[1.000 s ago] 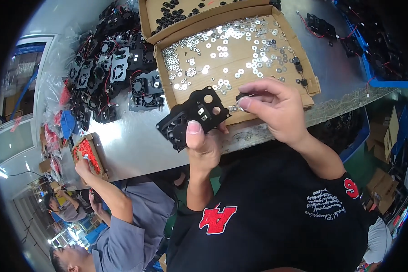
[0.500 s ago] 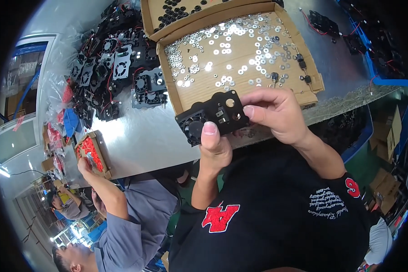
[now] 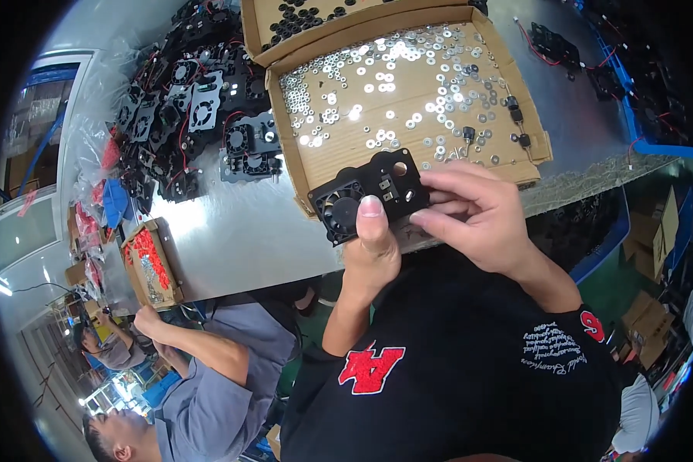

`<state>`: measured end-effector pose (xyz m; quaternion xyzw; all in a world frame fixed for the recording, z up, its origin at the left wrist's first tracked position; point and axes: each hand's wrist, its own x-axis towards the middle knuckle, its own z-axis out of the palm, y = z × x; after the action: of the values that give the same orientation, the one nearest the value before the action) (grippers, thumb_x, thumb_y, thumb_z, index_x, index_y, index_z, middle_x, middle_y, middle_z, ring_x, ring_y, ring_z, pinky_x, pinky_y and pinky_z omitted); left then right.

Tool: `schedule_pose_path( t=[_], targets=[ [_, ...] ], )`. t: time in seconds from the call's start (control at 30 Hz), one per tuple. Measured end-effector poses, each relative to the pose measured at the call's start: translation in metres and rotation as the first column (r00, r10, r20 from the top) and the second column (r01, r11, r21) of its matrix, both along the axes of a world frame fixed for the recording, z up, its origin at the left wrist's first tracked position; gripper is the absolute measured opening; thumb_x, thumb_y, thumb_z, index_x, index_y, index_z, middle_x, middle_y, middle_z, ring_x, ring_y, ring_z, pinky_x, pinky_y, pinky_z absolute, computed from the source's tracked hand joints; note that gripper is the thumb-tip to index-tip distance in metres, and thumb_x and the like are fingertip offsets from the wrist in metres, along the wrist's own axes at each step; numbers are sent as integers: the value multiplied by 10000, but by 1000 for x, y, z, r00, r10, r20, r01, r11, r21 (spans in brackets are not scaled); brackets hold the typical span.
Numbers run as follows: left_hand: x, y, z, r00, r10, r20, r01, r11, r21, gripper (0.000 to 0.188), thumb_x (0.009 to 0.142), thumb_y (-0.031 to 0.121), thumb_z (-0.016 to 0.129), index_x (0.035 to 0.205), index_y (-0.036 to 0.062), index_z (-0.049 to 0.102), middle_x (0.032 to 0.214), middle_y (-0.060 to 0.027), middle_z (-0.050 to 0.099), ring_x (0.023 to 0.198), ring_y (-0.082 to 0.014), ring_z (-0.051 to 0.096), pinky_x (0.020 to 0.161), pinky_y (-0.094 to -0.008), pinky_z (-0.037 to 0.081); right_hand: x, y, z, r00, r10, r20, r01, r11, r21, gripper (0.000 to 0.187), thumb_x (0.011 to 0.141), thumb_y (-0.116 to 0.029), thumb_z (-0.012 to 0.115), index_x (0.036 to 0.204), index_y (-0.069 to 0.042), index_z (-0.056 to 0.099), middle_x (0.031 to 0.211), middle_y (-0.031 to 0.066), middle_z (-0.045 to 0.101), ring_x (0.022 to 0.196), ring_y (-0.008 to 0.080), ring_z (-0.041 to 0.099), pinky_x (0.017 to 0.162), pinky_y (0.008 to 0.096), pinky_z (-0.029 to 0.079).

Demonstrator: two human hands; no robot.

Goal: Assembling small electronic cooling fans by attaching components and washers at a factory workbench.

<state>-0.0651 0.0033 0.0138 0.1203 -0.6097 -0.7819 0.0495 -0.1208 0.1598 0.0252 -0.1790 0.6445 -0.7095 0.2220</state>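
A black mounting plate with a small cooling fan (image 3: pixel 342 212) at its left end is held up in front of me, over the near edge of the cardboard tray. My left hand (image 3: pixel 373 250) grips it from below, thumb pressed on its face beside the fan. At the plate's right end, my right hand (image 3: pixel 481 219) has its index finger and thumb on the edge, around the corner with two holes. A small shiny part shows in the lower hole. The other right fingers are partly hidden behind the plate.
Washers and nuts lie scattered in the cardboard tray (image 3: pixel 272 115), with a few black knobs at its right. Fan assemblies (image 3: pixel 204 112) are piled at the left; more lie at the far right (image 3: pixel 554 50). A co-worker's hand (image 3: pixel 148 319) is near a small box of red parts (image 3: pixel 175 273).
The plate and both hands have shifted slightly right. My right thumb has moved down from the plate's face to its lower right corner. The co-worker's hand has drawn back from the red parts.
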Motion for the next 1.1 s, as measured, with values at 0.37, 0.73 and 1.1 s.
schedule_pose_path(
  t=[0.37,0.73,1.1],
  targets=[
    [3,-4,13,993,-115,34,115,993,-15,571,1058,439,322,1311,-27,533,1233,-108,613,1121,-192,587,1009,-349,437,0,-11,-16,866,-165,-472,230,970,82,619,689,101,711,1289,1,598,983,181,717,869,232,739,777,310,599],
    [-5,1,18,997,-13,76,13,1000,-4,519,994,407,396,1237,-23,557,1138,-126,648,1055,-220,630,992,-393,459,-7,-6,-28,494,-160,-855,353,935,29,657,666,22,765,1284,51,544,951,168,713,773,283,684,715,355,540],
    [1,-21,4,988,150,22,-150,946,286,409,994,264,430,1233,-47,545,1118,-130,639,977,-228,657,853,-374,557,-143,-32,39,575,221,-788,208,892,402,176,845,-58,635,1007,-4,676,857,138,654,771,252,668,702,322,524]
  ],
)
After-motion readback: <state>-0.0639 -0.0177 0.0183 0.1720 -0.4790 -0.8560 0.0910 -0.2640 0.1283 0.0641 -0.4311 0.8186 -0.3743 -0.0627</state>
